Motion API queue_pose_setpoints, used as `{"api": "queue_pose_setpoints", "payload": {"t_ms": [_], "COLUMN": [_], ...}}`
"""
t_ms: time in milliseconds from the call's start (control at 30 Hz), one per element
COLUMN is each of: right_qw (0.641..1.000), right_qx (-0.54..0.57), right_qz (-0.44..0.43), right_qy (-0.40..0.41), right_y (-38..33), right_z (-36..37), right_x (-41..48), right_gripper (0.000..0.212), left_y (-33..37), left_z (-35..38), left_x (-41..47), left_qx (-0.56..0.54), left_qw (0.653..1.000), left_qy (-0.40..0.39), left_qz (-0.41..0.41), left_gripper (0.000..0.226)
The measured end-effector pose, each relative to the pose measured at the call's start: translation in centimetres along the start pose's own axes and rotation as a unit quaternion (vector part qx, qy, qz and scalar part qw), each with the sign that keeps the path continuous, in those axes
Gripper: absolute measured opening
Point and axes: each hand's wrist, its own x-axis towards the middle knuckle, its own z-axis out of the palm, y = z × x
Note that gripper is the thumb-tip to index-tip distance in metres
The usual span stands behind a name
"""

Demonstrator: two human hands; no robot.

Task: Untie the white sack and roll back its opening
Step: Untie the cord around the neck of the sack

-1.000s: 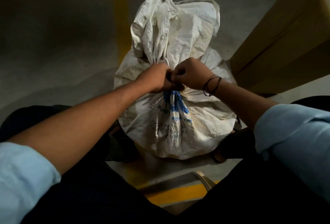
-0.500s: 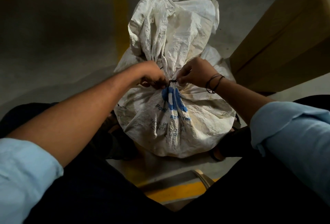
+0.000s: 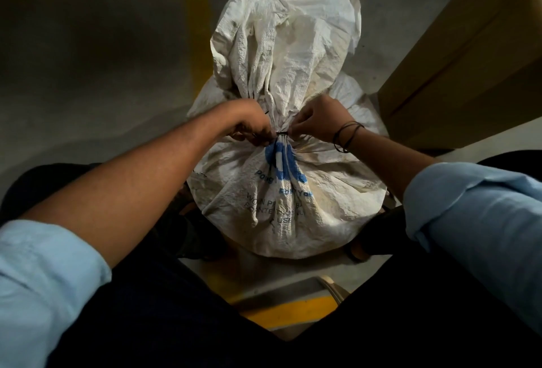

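Two hands meet at the tied neck of the white sack point(image 3: 287, 191), one on each side of the dark cord point(image 3: 282, 133) that cinches it. The left hand point(image 3: 249, 125) lies just left of the cord's ring, with its fingers curled in tight. Short lengths of cord stick out above and below the knuckles, so the cord is pinched inside that curl. The right hand point(image 3: 318, 120) lies just right of the ring, thumb and forefinger pressed together where the cord circles the cloth. In this dim light it appears to nip the cord itself, though it may be the gathered cloth touching it. Neither hand is spread.

Beyond the grip, the sack's loose top point(image 3: 287, 45) stands up in crumpled folds, its edge open to the air. On the near side of the grip, the filled body bulges outward, bearing a blue mark and dark lettering. It rests on the grey floor point(image 3: 88, 59) between the person's dark-trousered legs.

Dark wristbands point(image 3: 346, 136) circle the right wrist directly behind the grip. Rolled light-blue sleeves point(image 3: 44, 279) sit well back from it on both forearms. A cardboard box point(image 3: 469, 59) stands to the right of the grip, apart from the hands and near the sack's right side. A yellow floor line point(image 3: 198, 30) runs away beyond and left of the grip, passing behind the sack.
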Motion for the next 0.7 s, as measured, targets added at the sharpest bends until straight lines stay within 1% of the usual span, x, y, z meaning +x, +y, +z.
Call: {"api": "queue_pose_setpoints", "payload": {"t_ms": [167, 267, 333, 433, 567, 700], "right_qw": [1.0, 0.999, 0.999, 0.998, 0.998, 0.999], "right_qx": [-0.021, -0.032, -0.043, -0.063, -0.028, -0.004], "right_qz": [0.005, 0.009, -0.001, -0.022, -0.027, -0.037], "right_qy": [0.011, 0.015, 0.018, 0.01, -0.044, -0.038], "right_y": [-0.1, -0.2, -0.1, 0.2, 0.9, 1.0], "right_z": [0.5, 0.8, 0.8, 0.6, -0.3, -0.3], "right_x": [0.1, 0.0, -0.1, 0.0, 0.2, 0.1], "right_gripper": [0.008, 0.006, 0.003, 0.007, 0.014, 0.01], "left_y": [0.1, 0.3, 0.3, -0.1, -0.1, -0.2], "left_z": [0.0, 0.0, -0.1, -0.3, -0.5, -0.7], "left_x": [0.4, 0.2, 0.3, 0.8, 0.5, 0.9], "left_qx": [0.016, 0.031, 0.031, 0.013, 0.025, 0.022], "left_qw": [1.0, 0.999, 0.999, 1.0, 1.0, 1.0], "left_qy": [-0.009, -0.008, -0.007, 0.002, 0.0, 0.001], "left_qz": [-0.005, -0.004, -0.003, -0.003, -0.003, -0.013], "left_gripper": [0.025, 0.02, 0.015, 0.018, 0.021, 0.02]}}
